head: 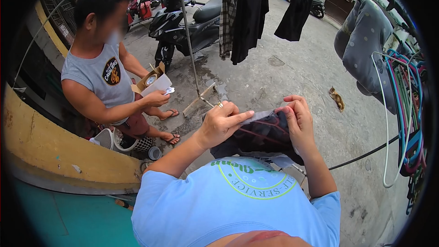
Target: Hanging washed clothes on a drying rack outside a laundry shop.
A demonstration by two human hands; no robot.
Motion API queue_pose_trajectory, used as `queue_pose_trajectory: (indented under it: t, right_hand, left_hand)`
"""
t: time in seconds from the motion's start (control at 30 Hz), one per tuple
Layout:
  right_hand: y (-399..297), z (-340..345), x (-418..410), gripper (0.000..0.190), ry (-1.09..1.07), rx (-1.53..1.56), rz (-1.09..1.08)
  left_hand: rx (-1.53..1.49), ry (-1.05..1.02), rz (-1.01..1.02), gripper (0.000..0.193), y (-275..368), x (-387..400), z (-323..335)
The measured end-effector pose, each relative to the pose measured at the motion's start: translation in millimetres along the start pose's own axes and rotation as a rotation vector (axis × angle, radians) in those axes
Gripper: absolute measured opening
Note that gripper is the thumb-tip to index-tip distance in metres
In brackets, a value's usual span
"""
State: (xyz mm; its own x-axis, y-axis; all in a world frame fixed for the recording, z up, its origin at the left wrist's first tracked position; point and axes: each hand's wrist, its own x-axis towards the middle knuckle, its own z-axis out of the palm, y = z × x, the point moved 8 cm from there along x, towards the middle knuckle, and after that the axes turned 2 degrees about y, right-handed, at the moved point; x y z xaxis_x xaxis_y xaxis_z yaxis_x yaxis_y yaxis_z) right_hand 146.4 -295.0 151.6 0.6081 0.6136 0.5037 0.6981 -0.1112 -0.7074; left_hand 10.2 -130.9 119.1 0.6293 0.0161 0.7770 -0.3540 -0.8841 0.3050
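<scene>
Before my chest hangs a dark garment (264, 137) with a grey edge and reddish lines showing across its front. At its upper left, my left hand (223, 121) has the grey edge between thumb and fingers, with the index finger stretched along it; a ring is on this hand. My right hand (298, 120) pinches the other end of that edge between thumb and index finger, the remaining fingers curled loosely. Below the garment, part of a pale cloth and a metal rod show. The garment's far side is hidden.
At left stands another person (99, 61) holding an opened cardboard box (157, 84). A metal pole (188, 34) rises ahead. Black clothes (250, 17) hang beyond it, near a parked motorcycle (192, 24). Many plastic hangers (404, 96) and a grey pillow (368, 48) hang at right. A cat (336, 99) lies on the concrete.
</scene>
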Motion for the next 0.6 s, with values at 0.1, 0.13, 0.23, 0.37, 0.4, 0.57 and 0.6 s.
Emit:
queue_pose_trajectory:
  t: [0.1,0.13,0.23,0.37,0.4,0.57,0.6]
  right_hand:
    - [9.3,11.7,-3.8,0.018,0.034,-0.048,-0.043]
    - [14.4,19.2,-7.4,0.017,0.011,0.0,-0.022]
    - [35.4,35.0,-12.1,0.015,-0.03,0.065,0.092]
    - [23.9,26.5,-15.9,0.018,0.212,-0.133,-0.222]
    - [31.7,30.6,-15.2,0.019,0.184,-0.073,-0.168]
    - [63.5,54.5,-16.7,0.026,0.062,0.105,0.012]
    - [68.2,55.2,-17.1,0.027,0.075,0.116,0.026]
  left_hand:
    - [-0.135,0.073,-0.039,0.037,-8.1,-7.3,5.9]
    - [-0.068,0.051,-0.095,0.04,-15.7,-10.2,6.8]
    - [0.051,0.049,-0.148,0.046,-24.8,-16.9,4.0]
    - [0.153,0.105,-0.13,0.036,-16.2,-29.9,9.3]
    - [0.173,0.075,-0.111,0.038,-17.5,-31.0,15.1]
    - [0.196,-0.053,-0.188,0.036,-31.3,-40.9,23.9]
    - [0.148,-0.062,-0.217,0.035,-30.3,-43.0,22.4]
